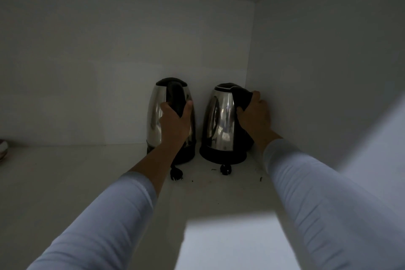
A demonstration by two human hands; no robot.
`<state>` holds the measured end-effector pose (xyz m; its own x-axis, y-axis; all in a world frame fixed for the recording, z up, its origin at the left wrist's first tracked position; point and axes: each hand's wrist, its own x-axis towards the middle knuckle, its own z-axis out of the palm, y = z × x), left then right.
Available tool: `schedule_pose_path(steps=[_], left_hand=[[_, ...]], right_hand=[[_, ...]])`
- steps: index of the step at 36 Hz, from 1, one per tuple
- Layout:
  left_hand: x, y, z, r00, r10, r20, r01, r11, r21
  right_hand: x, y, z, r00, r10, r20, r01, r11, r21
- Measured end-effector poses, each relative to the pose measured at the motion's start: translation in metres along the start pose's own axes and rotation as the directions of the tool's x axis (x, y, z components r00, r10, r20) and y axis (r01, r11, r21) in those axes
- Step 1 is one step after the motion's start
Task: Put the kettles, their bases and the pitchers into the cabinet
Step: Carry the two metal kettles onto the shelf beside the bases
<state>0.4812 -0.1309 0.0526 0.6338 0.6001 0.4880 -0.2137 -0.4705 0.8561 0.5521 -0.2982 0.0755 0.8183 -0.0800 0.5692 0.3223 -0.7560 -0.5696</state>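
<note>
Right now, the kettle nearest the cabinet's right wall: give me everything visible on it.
The right kettle is a shiny, steel-looking tapered body with a black lid, black handle and black bottom band. It stands upright on the cabinet shelf, in the back right corner, beside the left kettle with a gap between them. The right hand grips its handle, fingers curled round it. A black plug lies on the shelf just in front.
</note>
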Motion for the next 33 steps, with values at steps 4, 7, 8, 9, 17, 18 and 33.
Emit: schedule_pose_path(steps=[4, 7, 8, 9, 17, 18, 33], left_hand=[[-0.003, -0.002, 0.003, 0.996, -0.03, 0.083, 0.032, 0.999, -0.018], [-0.009, 0.003, 0.006, 0.985, -0.058, 0.16, 0.055, 0.998, 0.024], [-0.01, 0.004, 0.008, 0.983, -0.064, 0.172, 0.058, 0.998, 0.039], [-0.012, 0.005, 0.009, 0.982, -0.07, 0.177, 0.061, 0.997, 0.052], [-0.016, 0.004, 0.005, 0.979, -0.105, 0.177, 0.091, 0.992, 0.085], [-0.017, 0.004, 0.003, 0.978, -0.103, 0.182, 0.087, 0.992, 0.096], [-0.038, 0.013, -0.042, 0.989, -0.061, 0.134, 0.05, 0.995, 0.082]], right_hand=[[-0.003, -0.002, 0.003, 0.999, 0.037, 0.002, -0.037, 0.995, 0.088], [-0.004, -0.001, 0.005, 0.998, 0.062, 0.03, -0.065, 0.99, 0.126], [-0.004, -0.001, 0.005, 0.997, 0.063, 0.04, -0.068, 0.989, 0.134], [-0.005, 0.0, 0.005, 0.996, 0.067, 0.053, -0.074, 0.987, 0.145], [-0.01, 0.005, -0.001, 0.994, 0.062, 0.091, -0.077, 0.981, 0.179], [-0.012, 0.005, -0.001, 0.994, 0.06, 0.093, -0.076, 0.981, 0.176], [-0.055, -0.025, -0.032, 0.994, 0.101, -0.053, -0.091, 0.984, 0.156]])
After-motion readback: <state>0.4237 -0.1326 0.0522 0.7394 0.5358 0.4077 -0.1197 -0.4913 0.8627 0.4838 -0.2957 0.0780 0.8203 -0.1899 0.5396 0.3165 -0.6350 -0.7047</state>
